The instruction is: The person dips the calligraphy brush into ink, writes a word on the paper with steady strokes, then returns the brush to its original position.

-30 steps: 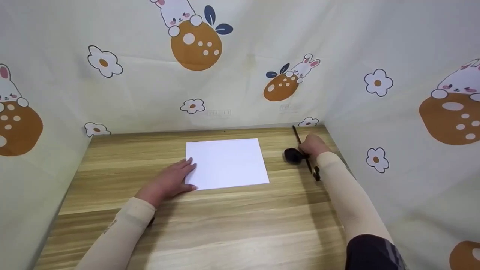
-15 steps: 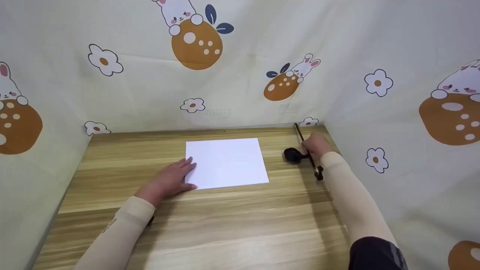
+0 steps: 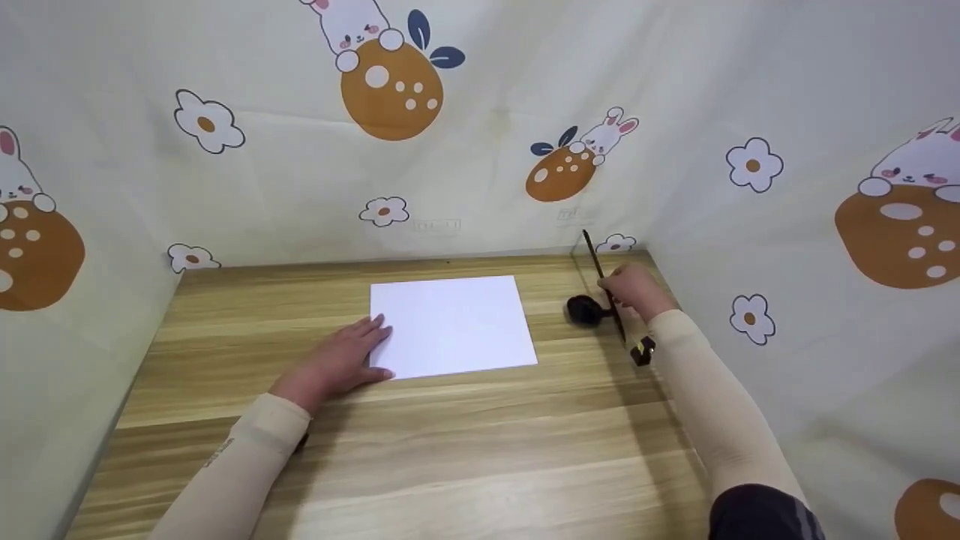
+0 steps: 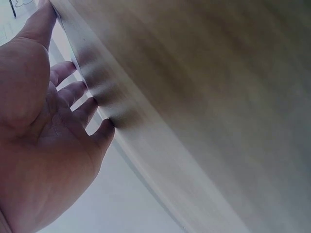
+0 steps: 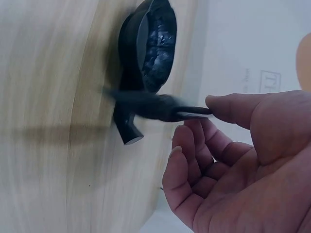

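My left hand (image 3: 334, 364) rests on the left edge of a white sheet of paper (image 3: 457, 326), fingers spread on it and the thumb at its lower left corner. Over on the right, my right hand (image 3: 636, 289) pinches a thin dark ink brush (image 3: 596, 259) between thumb and fingers. Seen in the right wrist view, the dark, blurred bristle end of the brush (image 5: 146, 104) passes in front of a small black dish (image 5: 124, 48) with a stubby handle and a glossy dark inside. I cannot tell whether the bristles touch it. The left wrist view shows the left fingertips pressing down.
A wood-grain table (image 3: 450, 442) lies beneath everything. Patterned cloth (image 3: 487, 150) rises behind it and along both sides, close to the right hand. A small black block (image 3: 643, 350) sits by the right wrist.
The brush has lifted and steepened, its upper end now higher against the back cloth. My right fingers have loosened from a fist into a pinch. Left hand, paper and dish have stayed put.
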`<state>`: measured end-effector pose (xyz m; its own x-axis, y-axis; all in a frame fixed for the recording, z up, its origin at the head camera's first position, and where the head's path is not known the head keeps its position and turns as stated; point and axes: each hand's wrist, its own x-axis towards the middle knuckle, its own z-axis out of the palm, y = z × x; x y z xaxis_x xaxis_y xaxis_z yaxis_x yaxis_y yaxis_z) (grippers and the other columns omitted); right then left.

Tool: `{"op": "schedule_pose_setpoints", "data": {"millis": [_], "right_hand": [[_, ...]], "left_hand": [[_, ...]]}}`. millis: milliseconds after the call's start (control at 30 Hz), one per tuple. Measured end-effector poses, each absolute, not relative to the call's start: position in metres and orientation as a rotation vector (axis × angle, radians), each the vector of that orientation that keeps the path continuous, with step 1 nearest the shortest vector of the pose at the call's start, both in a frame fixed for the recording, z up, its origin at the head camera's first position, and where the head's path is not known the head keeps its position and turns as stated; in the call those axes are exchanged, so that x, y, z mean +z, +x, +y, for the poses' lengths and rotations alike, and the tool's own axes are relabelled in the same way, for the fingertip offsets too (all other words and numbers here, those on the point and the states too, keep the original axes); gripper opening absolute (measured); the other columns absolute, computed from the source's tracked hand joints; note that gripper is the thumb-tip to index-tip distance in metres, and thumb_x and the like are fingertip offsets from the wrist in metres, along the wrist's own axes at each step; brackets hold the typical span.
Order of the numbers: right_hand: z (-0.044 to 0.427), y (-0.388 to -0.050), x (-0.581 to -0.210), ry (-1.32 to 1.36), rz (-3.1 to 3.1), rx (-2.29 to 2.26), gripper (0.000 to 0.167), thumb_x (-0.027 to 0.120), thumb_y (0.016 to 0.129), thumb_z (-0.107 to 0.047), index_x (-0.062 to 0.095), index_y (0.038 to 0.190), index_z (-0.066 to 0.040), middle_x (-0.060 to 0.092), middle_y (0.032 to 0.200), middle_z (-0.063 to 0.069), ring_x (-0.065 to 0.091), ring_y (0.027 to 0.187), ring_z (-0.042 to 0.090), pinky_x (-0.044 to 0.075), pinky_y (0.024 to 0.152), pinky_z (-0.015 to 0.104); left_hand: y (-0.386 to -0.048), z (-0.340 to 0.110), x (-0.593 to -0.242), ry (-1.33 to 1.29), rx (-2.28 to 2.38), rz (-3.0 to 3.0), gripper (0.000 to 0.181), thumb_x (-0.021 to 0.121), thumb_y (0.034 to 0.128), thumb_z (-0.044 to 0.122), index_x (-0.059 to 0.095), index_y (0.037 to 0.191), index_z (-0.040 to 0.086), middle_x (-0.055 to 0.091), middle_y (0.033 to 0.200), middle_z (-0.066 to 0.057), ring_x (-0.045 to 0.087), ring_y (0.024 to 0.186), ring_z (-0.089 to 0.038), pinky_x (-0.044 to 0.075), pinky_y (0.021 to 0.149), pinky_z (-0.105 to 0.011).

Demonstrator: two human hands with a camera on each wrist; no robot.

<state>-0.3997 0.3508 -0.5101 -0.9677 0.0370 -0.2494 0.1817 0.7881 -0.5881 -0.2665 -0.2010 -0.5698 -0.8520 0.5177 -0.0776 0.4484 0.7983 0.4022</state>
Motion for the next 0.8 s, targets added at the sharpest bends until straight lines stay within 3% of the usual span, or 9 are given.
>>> {"op": "schedule_pose_setpoints", "data": {"millis": [133,267,500,800], "right_hand": [[0.350,-0.392,-0.507,0.158,2.728,-1.072,0.033,0.066,0.110,-0.027,0.072,0.114,0.006,0.072,0.099,0.011,0.070,0.089,0.023,0.065,0.088,0.045],[0.351,-0.384,-0.504,0.190,2.698,-1.203,0.037,0.066,0.110,-0.028,0.071,0.118,0.008,0.073,0.103,0.013,0.075,0.098,0.032,0.063,0.099,0.053],[0.350,-0.375,-0.501,0.223,2.547,-1.515,0.038,0.065,0.111,-0.022,0.066,0.130,0.011,0.071,0.110,0.015,0.074,0.095,0.025,0.064,0.101,0.047],[0.347,-0.373,-0.511,0.254,2.408,-1.837,0.034,0.064,0.112,-0.014,0.061,0.134,0.011,0.068,0.121,0.019,0.074,0.105,0.028,0.062,0.105,0.047]], "left_hand": [[-0.266,-0.201,-0.569,0.751,0.559,2.803,0.085,0.076,0.1051,0.045,0.042,0.167,-0.003,0.030,0.177,-0.027,0.027,0.163,-0.051,0.026,0.131,-0.067],[-0.265,-0.200,-0.569,0.729,0.573,2.797,0.085,0.077,0.1045,0.045,0.043,0.167,-0.002,0.031,0.177,-0.026,0.028,0.163,-0.050,0.026,0.130,-0.069],[-0.265,-0.200,-0.567,0.718,0.564,2.791,0.085,0.075,0.1051,0.046,0.042,0.168,-0.001,0.030,0.178,-0.025,0.027,0.164,-0.049,0.025,0.131,-0.068],[-0.264,-0.199,-0.566,0.727,0.583,2.787,0.084,0.076,0.1052,0.044,0.042,0.168,-0.001,0.029,0.178,-0.026,0.026,0.164,-0.050,0.024,0.130,-0.069]]}}
